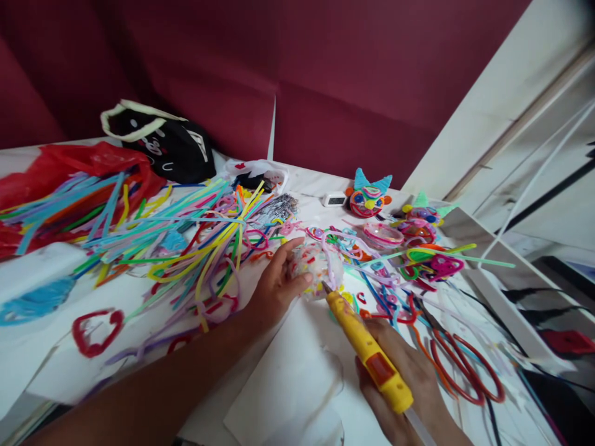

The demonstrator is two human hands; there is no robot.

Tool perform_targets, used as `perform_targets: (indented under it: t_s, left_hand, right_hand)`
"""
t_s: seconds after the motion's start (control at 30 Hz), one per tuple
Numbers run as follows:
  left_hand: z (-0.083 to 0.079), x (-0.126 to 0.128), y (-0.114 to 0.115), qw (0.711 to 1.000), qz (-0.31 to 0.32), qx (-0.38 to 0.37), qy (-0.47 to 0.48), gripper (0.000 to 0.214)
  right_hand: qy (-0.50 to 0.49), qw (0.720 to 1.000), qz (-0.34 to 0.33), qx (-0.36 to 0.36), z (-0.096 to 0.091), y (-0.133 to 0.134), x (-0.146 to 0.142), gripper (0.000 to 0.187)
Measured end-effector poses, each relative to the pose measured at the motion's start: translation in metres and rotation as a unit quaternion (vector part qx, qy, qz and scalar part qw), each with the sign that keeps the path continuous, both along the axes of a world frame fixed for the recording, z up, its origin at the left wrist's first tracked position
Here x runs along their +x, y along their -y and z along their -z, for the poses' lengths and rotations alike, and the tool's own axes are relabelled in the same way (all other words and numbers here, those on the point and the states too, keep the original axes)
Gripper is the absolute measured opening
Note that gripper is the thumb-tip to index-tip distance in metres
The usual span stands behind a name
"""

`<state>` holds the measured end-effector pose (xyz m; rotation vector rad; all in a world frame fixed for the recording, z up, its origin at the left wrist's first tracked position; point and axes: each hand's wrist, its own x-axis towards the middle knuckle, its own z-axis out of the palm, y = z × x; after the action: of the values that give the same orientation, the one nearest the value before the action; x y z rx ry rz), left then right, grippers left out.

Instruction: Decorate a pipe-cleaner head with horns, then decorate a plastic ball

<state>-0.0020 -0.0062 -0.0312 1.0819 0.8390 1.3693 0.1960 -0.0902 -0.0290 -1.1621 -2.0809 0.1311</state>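
My left hand (pixel 277 280) is closed around the side of a clear, whitish ball (pixel 312 263) with red bits on it. A lilac pipe cleaner (pixel 331 263) lies curved along the ball's right side. In my right hand (pixel 409 365) is a yellow glue gun (pixel 357 334), with a clear glue stick (pixel 419 426) sticking out of its back end. The gun's dark nozzle points up and left at the ball's lower right edge; whether it touches cannot be told. White paper (pixel 288 378) lies below the ball.
Loose pipe cleaners (pixel 186 229) cover the left side, some in a red bag (pixel 88 158). Red-handled scissors (pixel 458 359) lie at right. Behind stand a decorated ball with blue ears (pixel 367 201), a small white clock (pixel 334 199) and a black bag (pixel 171 145).
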Motion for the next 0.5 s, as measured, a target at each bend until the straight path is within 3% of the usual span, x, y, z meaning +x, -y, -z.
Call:
perform_targets:
  t_s: [0.5]
  left_hand:
    - [0.0008,-0.0008,-0.0002,0.999,-0.025,0.025,-0.001,0.056]
  right_hand:
    - [-0.008,1.0,-0.01,0.019,0.0033,-0.0009,-0.0049,0.024]
